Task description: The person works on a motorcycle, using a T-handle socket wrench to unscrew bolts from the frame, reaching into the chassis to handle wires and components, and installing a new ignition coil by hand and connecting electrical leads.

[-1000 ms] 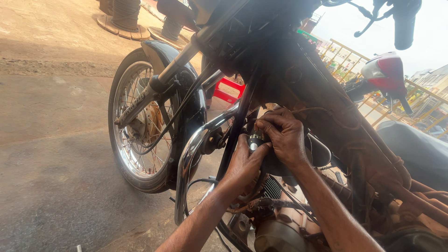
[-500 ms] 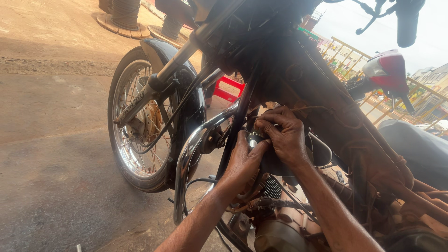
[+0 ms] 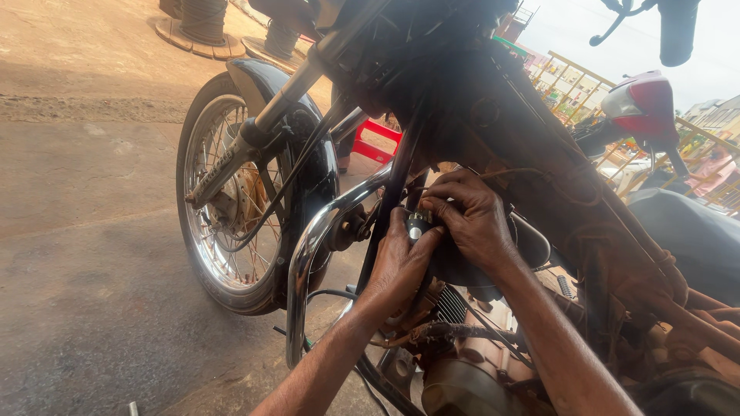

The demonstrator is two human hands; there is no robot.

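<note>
We record both hands working at one spot on a motorcycle, just behind its dark front frame tube (image 3: 393,208). The left hand (image 3: 397,266) reaches up from below, its fingers curled around a small dark part with a bright metal tip (image 3: 416,229), thumb pressed against it. The right hand (image 3: 474,216) comes in from the right, its fingers bent and pinching the same part from above; the two hands touch each other there. The part sits between the frame tube and a dark rounded housing (image 3: 532,246), above the finned engine cylinder (image 3: 451,304). We cannot tell exactly what the part is, as the hands cover most of it.

To the left, a chrome crash bar (image 3: 308,254) curves down beside the left forearm. Beyond it stands the spoked front wheel (image 3: 231,208) on the concrete floor (image 3: 92,231), with the fork leg (image 3: 254,146) slanting across it. A red plastic stool (image 3: 375,142) shows behind the wheel. A second motorcycle's red tank (image 3: 644,104) stands at upper right.
</note>
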